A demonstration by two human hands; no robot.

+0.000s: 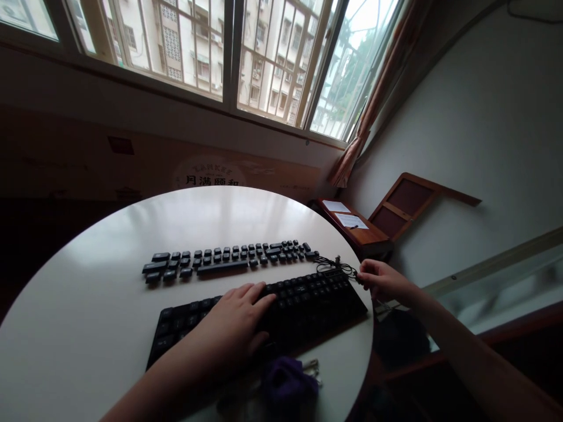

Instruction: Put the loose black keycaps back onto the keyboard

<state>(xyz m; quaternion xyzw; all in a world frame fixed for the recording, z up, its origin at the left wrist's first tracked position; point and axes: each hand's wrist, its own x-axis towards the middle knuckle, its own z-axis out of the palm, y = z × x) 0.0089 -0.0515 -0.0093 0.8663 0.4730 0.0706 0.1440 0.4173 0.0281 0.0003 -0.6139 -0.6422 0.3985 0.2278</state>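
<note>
A black keyboard (pixel 323 321) lies at a slant on the white round table. Keys show along its upper rows and left end, while its lower right part looks dark and flat. My left hand (pixel 240 319) rests on the keyboard's middle with fingers and thumb spread, hiding some keys. Past the keyboard's right end, by the table edge, my right hand (pixel 382 280) is closed in a pinch on the black cable (pixel 328 262), which lies bunched behind the keyboard. Loose black keycaps (pixel 222 268) stand in rows behind the keyboard.
Near me on the round table (pixel 92 293) lies a purple cloth (pixel 288 378) with a small metal object (pixel 312 368) beside it. Beyond the table's right edge stands a wooden chair (pixel 396 205) by a brown surface with paper sheets (pixel 350 220) and a pen. Barred windows fill the back.
</note>
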